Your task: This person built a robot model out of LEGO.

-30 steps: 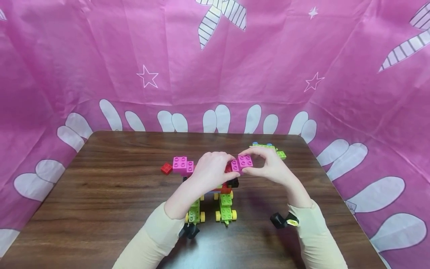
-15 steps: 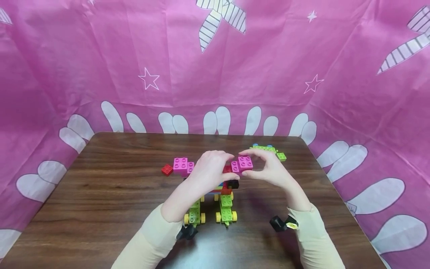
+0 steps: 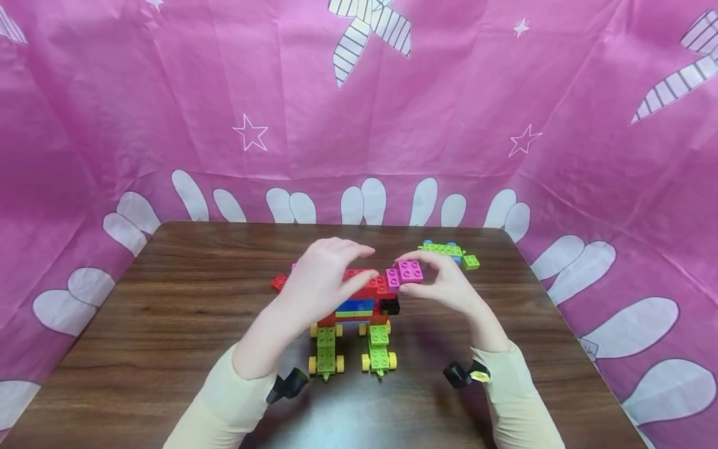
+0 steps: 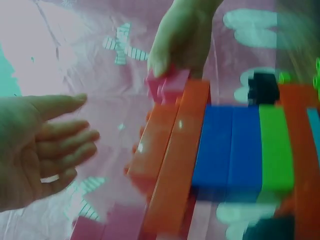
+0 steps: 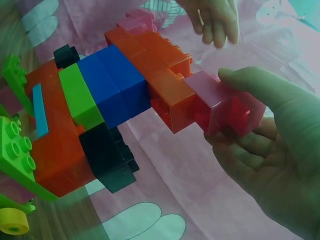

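A toy-brick figure stands upright on the table, with a red top (image 3: 367, 287), blue bricks (image 3: 354, 305) beneath, and lime-green legs with yellow wheels. My right hand (image 3: 449, 280) pinches a pink brick (image 3: 410, 272) at the figure's right end, thumb on the near side; the right wrist view shows this pink brick (image 5: 212, 95) against the end of the orange-red beam (image 5: 155, 75). My left hand (image 3: 316, 277) hovers over the figure's left side, fingers apart, holding nothing. In the left wrist view this left hand (image 4: 55, 145) is clear of the bricks. It mostly hides the left pink bricks in the head view.
Behind my right hand lies a lime-green wheeled base (image 3: 443, 249), a small green brick (image 3: 470, 262) beside it. A red brick (image 3: 278, 282) lies left of the figure. Black bricks (image 3: 389, 305) stick out at the figure's side. A pink cloth (image 3: 449, 93) hangs behind the table (image 3: 168, 312).
My left hand has let go of the figure's top and moved left and up, uncovering the red and blue bricks. The right hand keeps its pinch on the pink brick.
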Motion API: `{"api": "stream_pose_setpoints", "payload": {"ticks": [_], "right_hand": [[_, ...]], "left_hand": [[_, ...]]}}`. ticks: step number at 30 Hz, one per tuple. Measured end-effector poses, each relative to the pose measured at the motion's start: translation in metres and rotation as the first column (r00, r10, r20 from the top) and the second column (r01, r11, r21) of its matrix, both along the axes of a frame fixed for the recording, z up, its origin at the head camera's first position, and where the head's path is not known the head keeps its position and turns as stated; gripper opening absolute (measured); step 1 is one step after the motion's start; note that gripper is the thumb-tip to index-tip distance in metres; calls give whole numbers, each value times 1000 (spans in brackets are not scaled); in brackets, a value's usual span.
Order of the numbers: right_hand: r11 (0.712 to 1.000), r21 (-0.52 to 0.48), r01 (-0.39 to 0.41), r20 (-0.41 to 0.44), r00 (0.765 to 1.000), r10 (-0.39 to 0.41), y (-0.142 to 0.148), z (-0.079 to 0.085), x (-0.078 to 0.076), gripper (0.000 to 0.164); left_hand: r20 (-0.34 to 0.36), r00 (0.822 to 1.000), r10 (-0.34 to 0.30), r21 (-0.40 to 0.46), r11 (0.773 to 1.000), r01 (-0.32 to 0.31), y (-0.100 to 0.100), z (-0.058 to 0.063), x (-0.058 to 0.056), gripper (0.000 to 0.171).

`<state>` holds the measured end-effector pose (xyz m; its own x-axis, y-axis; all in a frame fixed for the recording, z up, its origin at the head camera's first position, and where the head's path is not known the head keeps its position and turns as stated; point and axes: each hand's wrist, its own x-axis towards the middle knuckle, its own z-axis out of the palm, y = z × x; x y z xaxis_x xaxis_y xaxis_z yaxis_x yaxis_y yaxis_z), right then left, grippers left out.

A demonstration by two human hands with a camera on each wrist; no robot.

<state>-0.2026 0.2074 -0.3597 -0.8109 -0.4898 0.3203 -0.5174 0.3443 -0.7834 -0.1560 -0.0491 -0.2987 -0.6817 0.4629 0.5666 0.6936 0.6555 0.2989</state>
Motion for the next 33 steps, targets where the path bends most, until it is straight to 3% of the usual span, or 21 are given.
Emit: {"api": "stream_pose_setpoints", "payload": {"ticks": [3,7,10,12,16,22,27,33], "right_hand": [[1000,-3,10,5,1000,-10,0,-2,-1,41],[1000,7,26,3,1000,-26,-1,-3,-2,40],[1000,4,30,13,999,-30,-1,-2,-2,39],[1000,-1,29,21,999,-29,-1,-2,-2,39],[1000,-4,27,36,999,-26,0,-3,-3,39],[1000,-18,18,47,999,-17,1,-3,-3,40],[999,-35,6,48,999,-4,1,-4,-3,39],[999,-33,4,56,998,-2,1,-4,-3,40]], "left_hand": [[-113,991,-66,31,997,70,-13,-1,-4,34],[-240,962,-131,57,987,149,-33,-3,-11,37],[-283,949,-138,91,981,170,-50,-5,-17,36],[-283,951,-123,118,980,162,-61,-7,-22,39],[-223,973,-64,169,980,103,-85,-14,-33,36],[-40,998,43,215,976,-34,-114,-33,-55,26],[120,992,46,158,985,-64,-134,-64,-78,27],[264,964,6,125,991,-40,-150,-102,-98,29]]}}
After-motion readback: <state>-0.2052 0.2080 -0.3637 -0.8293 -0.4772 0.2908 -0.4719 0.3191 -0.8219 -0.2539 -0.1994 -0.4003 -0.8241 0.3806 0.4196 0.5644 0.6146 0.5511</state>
